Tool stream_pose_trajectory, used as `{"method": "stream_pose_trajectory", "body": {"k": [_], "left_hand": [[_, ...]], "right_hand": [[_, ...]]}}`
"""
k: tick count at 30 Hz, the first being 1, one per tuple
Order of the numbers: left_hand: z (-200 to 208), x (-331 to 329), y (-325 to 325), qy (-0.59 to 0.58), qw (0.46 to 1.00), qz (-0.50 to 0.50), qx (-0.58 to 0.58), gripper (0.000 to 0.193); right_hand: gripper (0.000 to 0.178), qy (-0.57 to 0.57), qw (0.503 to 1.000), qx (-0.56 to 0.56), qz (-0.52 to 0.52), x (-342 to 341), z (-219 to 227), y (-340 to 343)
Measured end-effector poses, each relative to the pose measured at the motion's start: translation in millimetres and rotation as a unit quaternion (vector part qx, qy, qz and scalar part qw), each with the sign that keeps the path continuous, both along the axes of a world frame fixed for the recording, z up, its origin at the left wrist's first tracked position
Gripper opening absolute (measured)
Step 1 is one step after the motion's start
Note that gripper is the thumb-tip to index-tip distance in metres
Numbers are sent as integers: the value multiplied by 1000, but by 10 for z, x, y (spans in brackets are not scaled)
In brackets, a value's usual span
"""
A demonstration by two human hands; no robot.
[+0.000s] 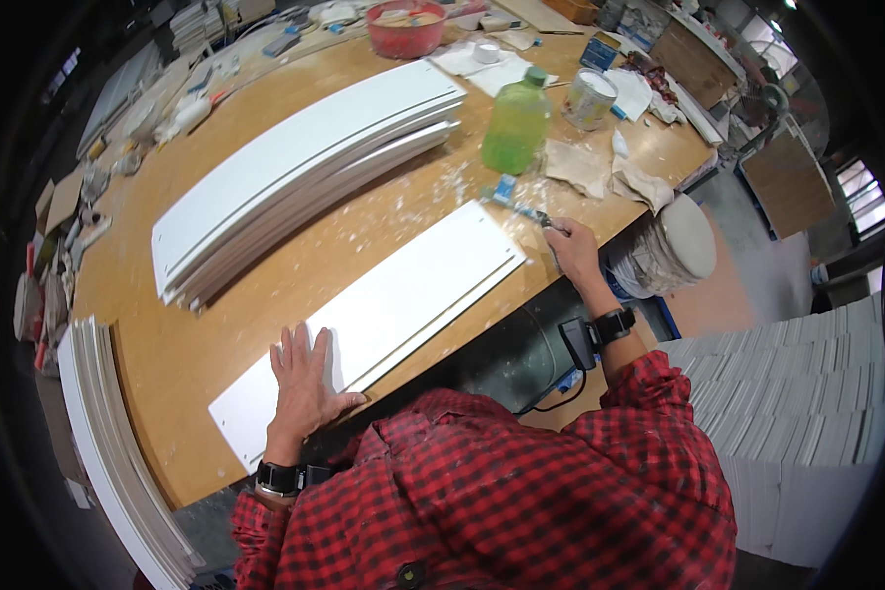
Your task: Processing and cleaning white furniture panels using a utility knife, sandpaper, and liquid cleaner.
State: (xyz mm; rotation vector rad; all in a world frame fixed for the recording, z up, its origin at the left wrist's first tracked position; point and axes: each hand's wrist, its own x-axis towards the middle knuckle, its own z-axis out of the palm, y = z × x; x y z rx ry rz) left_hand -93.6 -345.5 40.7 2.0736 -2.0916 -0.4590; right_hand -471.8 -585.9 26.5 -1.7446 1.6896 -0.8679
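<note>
While left hand [303, 398] sits splayed flat on lower-left part of white board [393, 310], right hand [575, 248], well apart, grips bluish tool [530, 211] just off upper-right end. Board's on table [192, 393], long axis running pretty much hand to hand.

- White board [418, 285], one: portion beneath left hand [303, 382] hidden.
- Blue-ended tool [527, 209], one: grip partly covered by right hand [573, 248].
- Red basin [406, 39], one: contents indistinct.
- Red checked shirt [501, 492], one: cut off by lower edge.
- Clutter [180, 116], upper left: pieces too small to identify.
</note>
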Motion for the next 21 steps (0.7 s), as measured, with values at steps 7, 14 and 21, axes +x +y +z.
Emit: {"method": "stream_pose_trajectory", "body": {"k": [7,14,21], "left_hand": [[-27,-402,-620,-57,992,25,110,128],[-152,-312,-651,-79,991,10,103,133],[-94,-347,-717,-66,991,14,117,133]], "right_hand": [[24,133,957,-257,0,-250,-116,-1030],[27,115,971,-60,202,265,85,-915],[26,302,895,-164,286,344,-16,-976]]}}
